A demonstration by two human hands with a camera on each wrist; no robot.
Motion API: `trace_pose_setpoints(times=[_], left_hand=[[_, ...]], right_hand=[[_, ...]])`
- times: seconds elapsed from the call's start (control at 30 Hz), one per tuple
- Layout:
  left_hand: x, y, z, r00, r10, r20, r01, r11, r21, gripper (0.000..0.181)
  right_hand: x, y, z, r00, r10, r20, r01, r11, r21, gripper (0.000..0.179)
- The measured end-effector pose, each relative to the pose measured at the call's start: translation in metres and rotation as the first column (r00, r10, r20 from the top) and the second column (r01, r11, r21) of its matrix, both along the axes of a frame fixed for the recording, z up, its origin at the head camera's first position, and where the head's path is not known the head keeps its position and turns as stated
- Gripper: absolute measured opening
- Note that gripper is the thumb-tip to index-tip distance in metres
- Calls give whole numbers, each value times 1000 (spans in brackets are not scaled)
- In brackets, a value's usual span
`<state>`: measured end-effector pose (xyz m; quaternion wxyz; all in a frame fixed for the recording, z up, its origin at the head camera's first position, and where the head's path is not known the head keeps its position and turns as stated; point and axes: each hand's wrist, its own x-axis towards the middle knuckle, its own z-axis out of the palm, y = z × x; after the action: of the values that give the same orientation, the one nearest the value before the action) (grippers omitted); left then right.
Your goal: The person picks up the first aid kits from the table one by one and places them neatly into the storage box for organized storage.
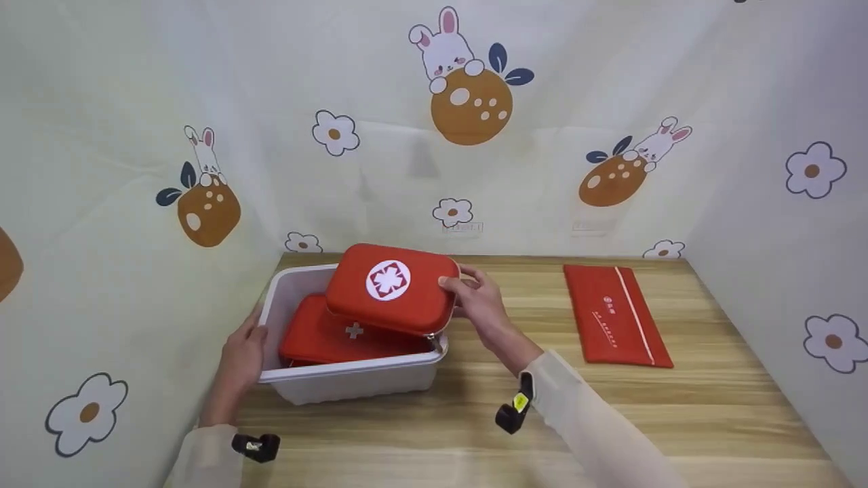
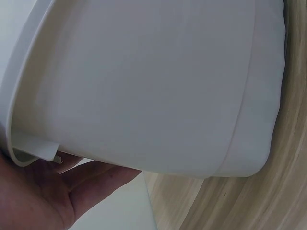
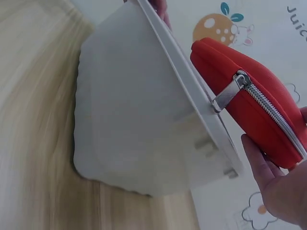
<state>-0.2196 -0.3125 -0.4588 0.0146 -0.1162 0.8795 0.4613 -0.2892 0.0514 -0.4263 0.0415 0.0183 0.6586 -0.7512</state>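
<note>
The right hand (image 3: 280, 191) holds a red zippered case (image 3: 254, 125); its metal pull (image 3: 229, 96) overlaps the rim of the white bin (image 3: 139, 110) between both hands. Left-hand fingers (image 3: 161, 6) show beyond; wood-grained bench (image 3: 38, 120) lies below.

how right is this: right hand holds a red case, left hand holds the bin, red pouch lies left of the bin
Wrong side: the head view shows the red pouch lying right of the bin. The right hand does hold a red case, the left hand the bin.
</note>
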Motion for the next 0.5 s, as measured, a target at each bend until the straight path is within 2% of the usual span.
trace_pose_setpoints(times=[0.23, 0.5], left_hand=[[-3, 1, 0, 1000, -9, 5, 9, 1000, 3, 55], [-1, 0, 1, 1000, -5, 7, 5, 1000, 3, 55]], right_hand=[[2, -25, 3, 997, 69, 45, -73, 994, 77, 55], [5, -43, 1, 988, 143, 54, -147, 986, 76, 58]])
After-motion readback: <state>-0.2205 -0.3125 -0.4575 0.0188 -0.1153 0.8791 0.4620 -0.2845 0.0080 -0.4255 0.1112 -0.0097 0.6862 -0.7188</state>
